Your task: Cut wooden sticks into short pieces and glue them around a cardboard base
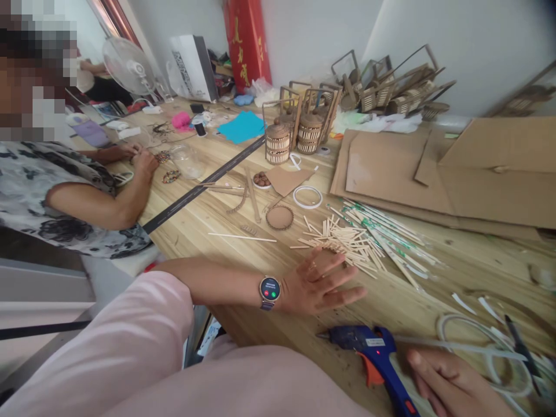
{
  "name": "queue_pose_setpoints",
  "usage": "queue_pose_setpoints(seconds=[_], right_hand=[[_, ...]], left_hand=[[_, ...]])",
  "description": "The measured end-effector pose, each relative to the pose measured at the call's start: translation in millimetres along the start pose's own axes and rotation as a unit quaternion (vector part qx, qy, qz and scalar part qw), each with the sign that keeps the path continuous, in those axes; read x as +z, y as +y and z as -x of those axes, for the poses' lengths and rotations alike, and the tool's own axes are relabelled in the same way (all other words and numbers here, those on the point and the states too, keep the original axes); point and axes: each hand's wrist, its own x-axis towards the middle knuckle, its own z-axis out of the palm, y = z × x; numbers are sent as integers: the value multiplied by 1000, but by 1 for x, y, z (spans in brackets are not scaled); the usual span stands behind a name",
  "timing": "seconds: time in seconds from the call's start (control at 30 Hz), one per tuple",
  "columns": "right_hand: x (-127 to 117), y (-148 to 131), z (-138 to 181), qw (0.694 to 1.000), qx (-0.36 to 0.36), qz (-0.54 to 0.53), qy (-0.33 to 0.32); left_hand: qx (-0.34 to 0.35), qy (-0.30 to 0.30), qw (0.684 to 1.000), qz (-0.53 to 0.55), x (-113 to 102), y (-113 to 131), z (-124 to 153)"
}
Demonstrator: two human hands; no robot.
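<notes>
My left hand [324,281] lies on the wooden table with fingers spread, its fingertips at the near edge of a pile of short wooden sticks [334,237]. On that wrist a smartwatch [270,289] shows a red and a green button. My right hand [452,379] is beside the handle of a blue glue gun [373,347] with an orange trigger; its fingers are loosely bent, apart from the gun, holding nothing visible. A clear glue stick [460,346] juts from the gun's back, above that hand. Beyond the sticks sits a round brown base [280,218] with a braided rim.
Lidded baskets with tall handles [278,142] stand at the back. Cardboard sheets [391,168], bagged sticks [386,229] and coiled white strips [486,353] lie on the right. A co-worker [99,197] handles beads on the left, past a black strip [204,186].
</notes>
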Motion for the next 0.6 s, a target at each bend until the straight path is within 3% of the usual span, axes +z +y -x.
queue_pose_setpoints(seconds=[0.13, 0.23, 0.33, 0.4, 0.5, 0.53, 0.6], right_hand=[[1, 3, -1, 1000, 4, 10, -5], [1, -3, 1, 1000, -3, 16, 18], [0, -22, 7, 995, -38, 25, 91], [1, -42, 14, 980, -110, 40, 159], [13, -80, 20, 921, -278, 98, 256], [20, -93, 20, 887, -360, 127, 261], [36, -120, 15, 831, -459, 200, 243]], left_hand=[[6, 27, 999, -23, -1, 0, -1], [-3, -5, 999, -31, -3, 0, -2], [-10, -14, 1000, -12, -4, 0, -2], [-9, -6, 1000, 2, -4, 0, -2], [-1, 17, 1000, -16, -4, 1, -2], [1, 29, 999, -28, -3, 1, -3], [0, 62, 997, -44, -2, 3, -3]])
